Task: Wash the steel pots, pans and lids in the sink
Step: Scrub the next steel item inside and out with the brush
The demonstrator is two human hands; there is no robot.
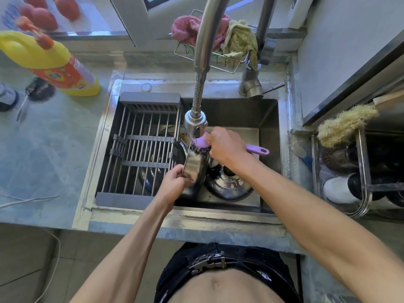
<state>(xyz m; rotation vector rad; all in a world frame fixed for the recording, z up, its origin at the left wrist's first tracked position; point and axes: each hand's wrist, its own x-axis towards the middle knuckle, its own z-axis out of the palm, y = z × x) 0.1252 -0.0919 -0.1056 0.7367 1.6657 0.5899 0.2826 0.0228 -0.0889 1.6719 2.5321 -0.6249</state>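
On the counter's far left corner a yellow detergent bottle stands tilted in view, well apart from the sink. A grey drying rack spans the sink's left half, and beneath its bars lies a steel pan, only partly visible.

Just right of the rack's near right corner, the left hand grips a steel pot by its lower rim, fingers curled round the edge, so the pot stands tipped on its side over the middle of the sink. The pot sits between the two hands: the left hand at its near end, the right hand at its far end. Directly above it hangs the faucet head.

The right hand is closed around a purple-handled scrubber, whose dark wire-wool head presses on the pot's upper end; the handle's tail sticks out to the right past the wrist. Below the right forearm, a steel lid rests on the sink floor toward the near right corner, touching or just beside the pot's near side.

On the counter's right edge a wire holder carries a bristly brush.
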